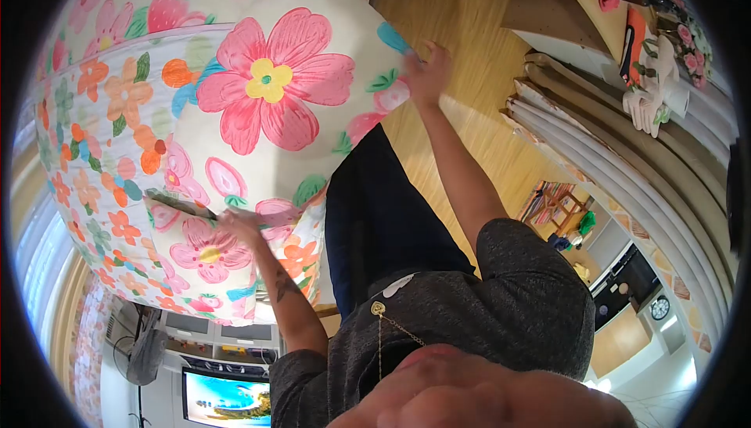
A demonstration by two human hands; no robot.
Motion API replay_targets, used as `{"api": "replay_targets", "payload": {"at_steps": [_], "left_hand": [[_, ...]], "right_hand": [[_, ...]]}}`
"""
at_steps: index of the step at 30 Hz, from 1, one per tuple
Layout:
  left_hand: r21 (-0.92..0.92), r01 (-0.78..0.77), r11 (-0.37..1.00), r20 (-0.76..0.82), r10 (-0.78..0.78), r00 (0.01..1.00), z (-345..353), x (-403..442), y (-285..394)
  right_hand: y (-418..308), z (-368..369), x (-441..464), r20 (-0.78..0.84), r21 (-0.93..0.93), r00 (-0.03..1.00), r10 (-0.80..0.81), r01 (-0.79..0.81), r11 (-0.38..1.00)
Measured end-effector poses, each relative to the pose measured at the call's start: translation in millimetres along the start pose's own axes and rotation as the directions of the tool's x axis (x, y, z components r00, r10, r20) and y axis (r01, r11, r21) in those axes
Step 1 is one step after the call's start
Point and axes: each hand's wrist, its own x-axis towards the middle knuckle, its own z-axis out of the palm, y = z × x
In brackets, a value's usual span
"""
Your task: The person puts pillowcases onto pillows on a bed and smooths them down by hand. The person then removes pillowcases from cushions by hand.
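A large quilted cloth point(274, 80) with big pink flowers and strawberries spreads over the upper left. A section with small orange flowers point(125, 224) lies beside the pink-flowered part. My left hand point(239, 226) is closed on the cloth near its lower part, beside a dark, narrow strip or gap point(180, 204). At the cloth's right edge is my right hand point(428, 76), its fingers smeared by motion, so its grip is unclear.
Wooden floor point(477, 60) shows right of the cloth. Curtains or hanging fabrics point(618, 138) line the right side, with white gloves point(643, 111) near them. A small wooden chair point(557, 207) stands farther off. A lit screen point(227, 398) is at the lower left.
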Motion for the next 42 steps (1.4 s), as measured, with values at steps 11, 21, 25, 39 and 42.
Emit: {"api": "replay_targets", "payload": {"at_steps": [11,21,25,39,42], "left_hand": [[0.024,-0.008,1.000,0.081,0.006,0.997,39,-10,22],[0.089,-0.060,0.994,0.128,0.048,0.991,31,-15,25],[0.134,-0.026,0.991,0.109,0.012,0.994,39,-13,23],[-0.452,0.695,0.560,0.160,-0.715,0.680,7,-119,-62],[-0.539,0.824,-0.173,0.730,-0.584,0.355,13,-124,-63]], "right_hand": [[-4,96,22,0.001,0.034,0.998,0.068,-0.068,0.997],[64,-12,31,-0.142,-0.008,0.971,-0.191,0.192,0.981],[-54,37,-59,0.298,0.341,0.936,-0.188,0.080,0.937],[264,-104,-8,0.731,-0.101,0.472,0.492,-0.638,0.763],[146,-53,-36,0.852,0.149,0.224,0.473,-0.970,0.192]]}}
